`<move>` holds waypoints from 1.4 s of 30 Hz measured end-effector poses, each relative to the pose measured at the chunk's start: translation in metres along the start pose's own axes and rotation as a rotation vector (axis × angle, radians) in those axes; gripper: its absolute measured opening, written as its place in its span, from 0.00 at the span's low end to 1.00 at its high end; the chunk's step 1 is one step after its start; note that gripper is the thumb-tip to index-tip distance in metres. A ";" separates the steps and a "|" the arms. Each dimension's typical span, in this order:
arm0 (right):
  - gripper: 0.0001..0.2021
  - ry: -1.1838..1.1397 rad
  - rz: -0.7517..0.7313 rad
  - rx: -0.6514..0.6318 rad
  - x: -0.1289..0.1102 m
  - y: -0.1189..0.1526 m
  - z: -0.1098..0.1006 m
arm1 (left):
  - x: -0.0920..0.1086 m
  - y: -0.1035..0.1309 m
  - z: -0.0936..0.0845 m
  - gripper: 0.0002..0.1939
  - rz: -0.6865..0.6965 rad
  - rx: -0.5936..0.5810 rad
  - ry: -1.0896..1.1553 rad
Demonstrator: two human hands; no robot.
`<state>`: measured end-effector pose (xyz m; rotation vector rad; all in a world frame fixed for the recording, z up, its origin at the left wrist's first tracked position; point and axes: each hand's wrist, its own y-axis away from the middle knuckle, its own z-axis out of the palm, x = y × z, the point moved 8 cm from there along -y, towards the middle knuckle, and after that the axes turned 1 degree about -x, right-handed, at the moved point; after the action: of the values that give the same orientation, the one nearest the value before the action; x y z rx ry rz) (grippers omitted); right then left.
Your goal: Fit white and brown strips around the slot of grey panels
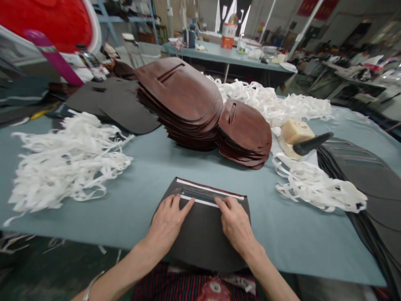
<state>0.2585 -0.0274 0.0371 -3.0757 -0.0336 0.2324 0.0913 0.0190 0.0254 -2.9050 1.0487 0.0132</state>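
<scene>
A dark grey leather-like panel (pixel 200 238) lies at the table's front edge, with a long slot near its far side. One white strip (pixel 209 189) runs along the far edge, and a shorter white strip (pixel 203 201) borders the slot. My left hand (pixel 169 219) rests on the panel's left part, thumb and fingers apart, with the thumb tip on the shorter strip's left end. At that strip's right end, my right hand (pixel 236 221) presses its fingertips down. Both hands have fingers extended on the surface; neither is seen grasping anything.
Beyond the panel stand stacked brown leather pieces (pixel 188 96) and a smaller brown stack (pixel 247 129). White strips pile up at left (pixel 69 163) and right (pixel 319 184). A black-handled tool (pixel 313 143) lies by a beige block (pixel 297 131). Dark slotted panels (pixel 360 163) cover the right side.
</scene>
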 end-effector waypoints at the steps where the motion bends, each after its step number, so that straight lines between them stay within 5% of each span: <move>1: 0.17 -0.006 -0.095 0.019 -0.012 -0.002 0.000 | -0.005 -0.001 -0.001 0.25 -0.022 0.009 0.056; 4: 0.13 -0.024 -0.190 0.033 -0.028 -0.010 0.004 | -0.034 -0.006 -0.004 0.17 -0.211 0.094 0.229; 8: 0.07 -0.119 -0.202 0.085 -0.028 -0.022 0.006 | -0.071 -0.012 0.001 0.29 -0.441 0.135 0.434; 12: 0.05 -0.321 -0.241 0.219 -0.025 -0.027 0.004 | -0.078 -0.021 0.008 0.29 -0.468 -0.053 0.806; 16: 0.08 -0.430 -0.242 0.245 -0.018 -0.026 0.005 | -0.089 -0.039 -0.024 0.26 -0.366 -0.040 1.083; 20: 0.07 -0.400 -0.230 0.229 -0.017 -0.023 0.005 | -0.122 -0.060 -0.057 0.24 -0.298 0.025 0.969; 23: 0.08 -0.329 -0.201 0.239 -0.021 -0.021 0.009 | -0.140 -0.062 -0.061 0.21 -0.288 0.130 0.738; 29: 0.11 -0.177 -0.073 0.277 -0.031 -0.033 0.020 | -0.110 -0.029 -0.011 0.10 -0.234 0.194 0.648; 34: 0.08 -0.119 -0.029 0.178 -0.066 -0.075 0.029 | -0.094 -0.010 -0.001 0.03 -0.207 0.358 0.582; 42: 0.13 -0.084 -0.159 0.233 -0.124 -0.125 0.038 | -0.081 -0.021 0.000 0.28 -0.044 0.273 0.405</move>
<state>0.1283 0.0960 0.0256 -2.8124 -0.2354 0.3309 0.0425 0.0865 0.0285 -2.7344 0.9381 -0.6878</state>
